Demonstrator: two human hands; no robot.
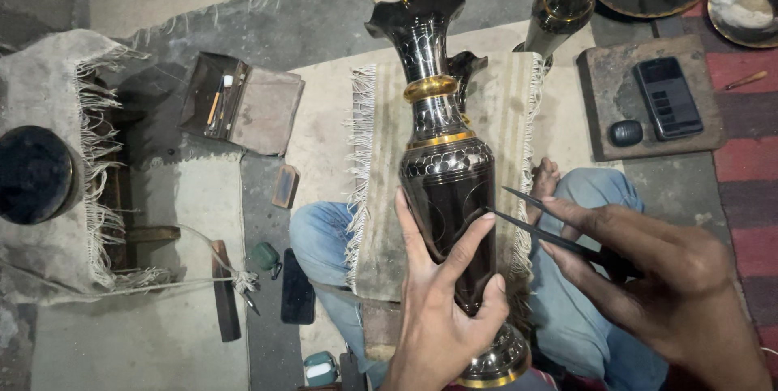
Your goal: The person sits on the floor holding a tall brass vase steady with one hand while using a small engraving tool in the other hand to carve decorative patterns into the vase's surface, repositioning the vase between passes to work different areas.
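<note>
Tall dark metal vase stands tilted over the lap, above a fringed cloth spread across jeans-clad knees. Left hand wraps the vase's lower body from the near side, fingers spread and clamped on it. Right hand sits just to the right, closed around a thin dark pointed tool whose tip touches the vase's belly. Vase: black, shiny, engraved silver patterns, gold bands at neck and shoulder, wavy flared rim, gold-edged foot. Hands close together, not touching.
</note>
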